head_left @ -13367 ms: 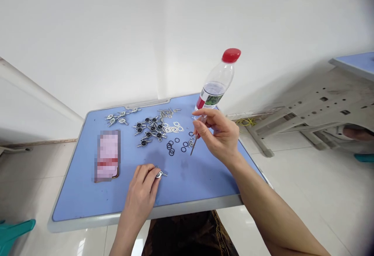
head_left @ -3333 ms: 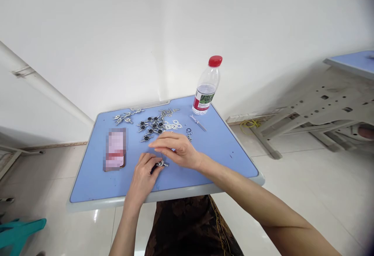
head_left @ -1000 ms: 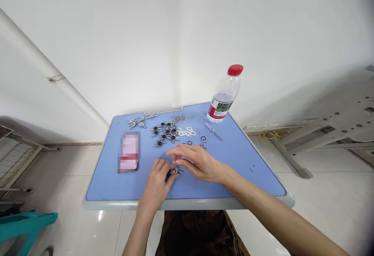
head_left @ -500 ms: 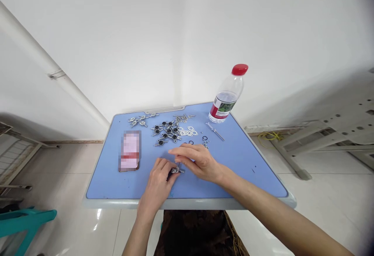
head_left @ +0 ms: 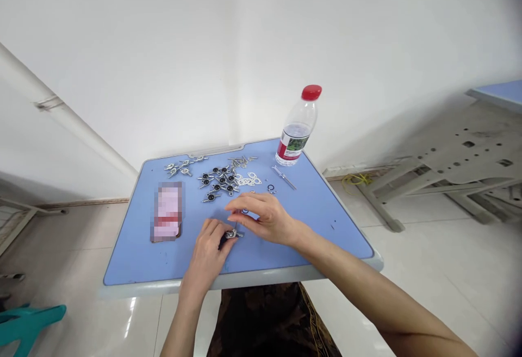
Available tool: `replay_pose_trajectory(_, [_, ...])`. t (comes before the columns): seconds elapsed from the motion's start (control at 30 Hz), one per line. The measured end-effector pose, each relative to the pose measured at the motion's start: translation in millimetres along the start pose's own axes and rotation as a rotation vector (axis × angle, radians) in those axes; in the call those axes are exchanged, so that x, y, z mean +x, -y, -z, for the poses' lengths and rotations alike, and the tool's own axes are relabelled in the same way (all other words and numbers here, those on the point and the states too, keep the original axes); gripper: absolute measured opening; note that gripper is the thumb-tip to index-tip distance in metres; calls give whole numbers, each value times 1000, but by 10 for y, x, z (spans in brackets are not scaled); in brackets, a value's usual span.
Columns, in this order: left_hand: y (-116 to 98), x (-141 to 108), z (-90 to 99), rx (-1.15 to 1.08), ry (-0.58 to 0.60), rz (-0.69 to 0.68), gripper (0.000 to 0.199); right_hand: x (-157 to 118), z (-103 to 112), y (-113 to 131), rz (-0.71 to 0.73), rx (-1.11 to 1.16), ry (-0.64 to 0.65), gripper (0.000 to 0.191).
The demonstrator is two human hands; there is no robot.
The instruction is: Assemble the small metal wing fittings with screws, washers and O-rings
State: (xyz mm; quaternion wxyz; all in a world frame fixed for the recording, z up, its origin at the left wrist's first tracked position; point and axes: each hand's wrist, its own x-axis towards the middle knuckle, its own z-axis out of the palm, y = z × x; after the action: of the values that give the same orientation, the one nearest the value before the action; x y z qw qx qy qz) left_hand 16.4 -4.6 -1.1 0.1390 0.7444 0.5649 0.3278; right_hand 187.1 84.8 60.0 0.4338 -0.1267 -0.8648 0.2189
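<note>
Near the front of the table, my left hand (head_left: pixel 207 248) is closed around a small metal fitting (head_left: pixel 232 234) with a thin stub sticking out to the right. Above it, my right hand (head_left: pixel 263 218) has thumb and forefinger pinched on a thin metal shaft (head_left: pixel 235 225) that points down at the fitting. The top of the shaft is hidden by the fingers, so its kind does not show. Beyond both hands lies a cluster of similar metal fittings with black round centres (head_left: pixel 217 187). White flat gaskets (head_left: pixel 248 179) lie beside them.
A phone with a blurred screen (head_left: pixel 168 213) lies at left. Bare metal fittings (head_left: pixel 179 167) and small screw-like pieces (head_left: pixel 241 162) are at the back. A clear syringe-like tube (head_left: pixel 284 177), a black ring (head_left: pixel 271 187) and a water bottle (head_left: pixel 296 134) stand or lie at right.
The whole view has shifted, so the table and its things appear further left. Both hands keep the same hold at the fitting, with little visible movement.
</note>
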Motion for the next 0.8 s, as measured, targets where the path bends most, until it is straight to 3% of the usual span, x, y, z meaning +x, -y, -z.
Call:
replay_pose_trajectory(0.17, [-10,0,14,3,-5,-2,7,16,61,4,14,149,102,34])
replay_pose_trajectory(0.47, [-3,-2,21,26,6,-23,13,-9,-132,-1,-68,-13,-21,11])
replay_pose_trajectory(0.63, [-6,-2,60,-53,49,17,9,-12,-153,-56,-124,50,-146,17])
replay_pose_trajectory(0.8, [-9,13,103,-143,108,80,12,42,-174,-56,-132,81,-178,25])
